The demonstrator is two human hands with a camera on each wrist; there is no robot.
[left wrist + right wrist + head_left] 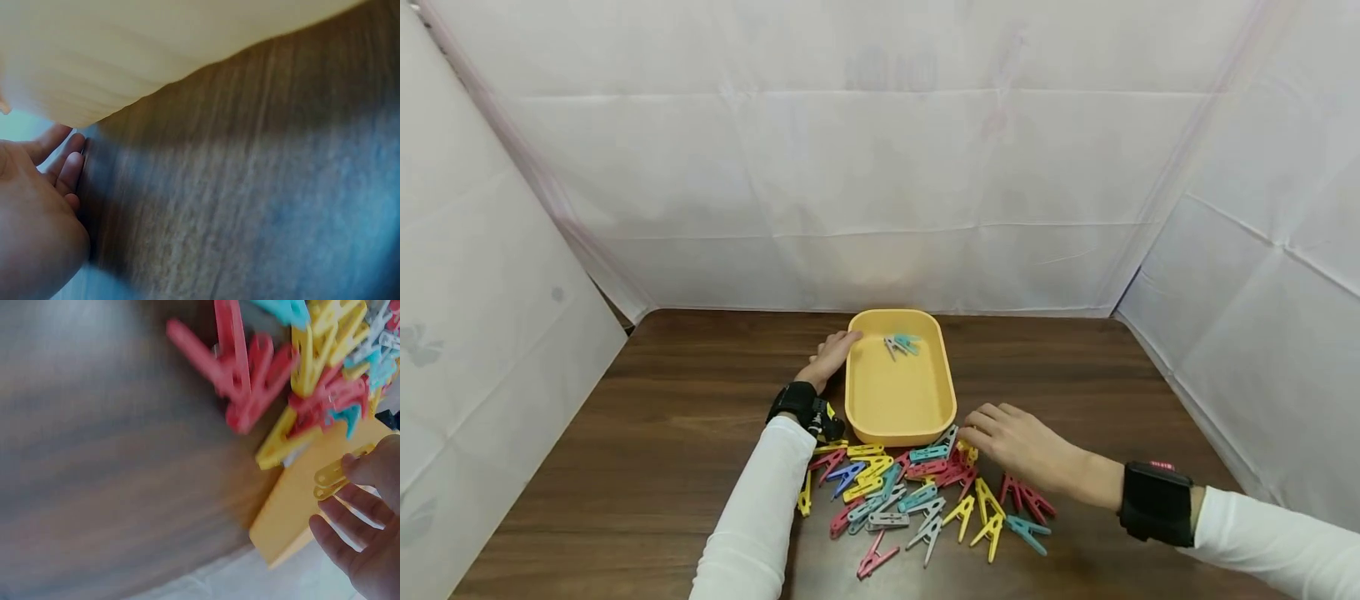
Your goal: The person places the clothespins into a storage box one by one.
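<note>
Head view, left hand: rests with relaxed fingers against the far left rim of the yellow tray, holding nothing.
Head view, right hand: fingers curled at the near right corner of the tray, fingertips at a yellow clothespin on the edge of the pile.
Head view, pile of clothespins: yellow, pink, teal, grey and blue pegs spread on the wooden table just in front of the tray.
Head view, tray contents: a teal clothespin and a grey clothespin lie together near the far end.
Left wrist view, left hand: fingers loosely extended beside the tray wall; nothing gripped; blurred.
Right wrist view, right hand: thumb and fingers pinch a yellow clothespin beside the tray corner; pink pegs lie beyond; blurred.
</note>
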